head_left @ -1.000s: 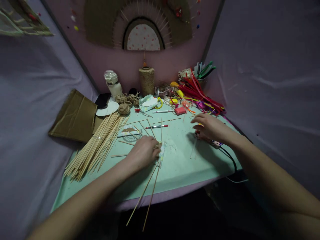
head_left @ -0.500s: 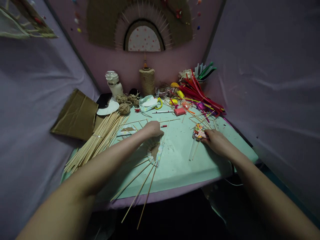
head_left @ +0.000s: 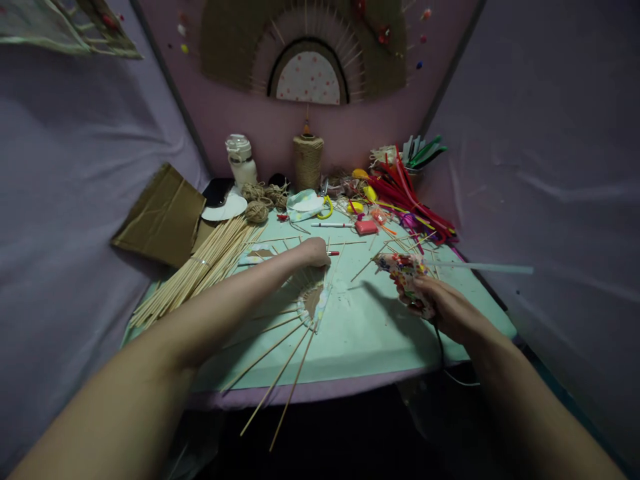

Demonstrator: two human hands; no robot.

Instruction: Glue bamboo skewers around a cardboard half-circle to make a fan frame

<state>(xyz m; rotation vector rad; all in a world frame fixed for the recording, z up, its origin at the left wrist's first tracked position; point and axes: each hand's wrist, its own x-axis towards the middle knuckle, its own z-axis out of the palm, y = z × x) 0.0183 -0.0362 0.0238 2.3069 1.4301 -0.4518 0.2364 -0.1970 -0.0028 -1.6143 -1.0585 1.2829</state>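
My right hand (head_left: 447, 303) grips a hot glue gun (head_left: 407, 277) in a flowered covering, lifted over the table. A translucent glue stick (head_left: 495, 268) juts from its back end to the right, and its nozzle points left. My left hand (head_left: 315, 252) is closed at the upper edge of a small half-round cardboard piece (head_left: 313, 301) edged with pale patterned cloth. Thin wooden sticks (head_left: 277, 363) fan out from that piece, some past the table's front edge. A red-tipped pen-like thing (head_left: 333, 253) shows beside my left fingers. What those fingers hold is hidden.
On the left lie a bundle of wooden sticks (head_left: 200, 263) and folded cardboard (head_left: 160, 217). Along the back stand a bottle (head_left: 241, 160), twine balls (head_left: 257, 212), a twine spool (head_left: 308, 162) and red pipe cleaners (head_left: 407, 190). A cord (head_left: 441, 347) hangs over the front edge.
My right hand has picked up the glue gun and turned it, so its glue stick now points right instead of toward me. The left hand stays at the cardboard piece. The view has shifted slightly.
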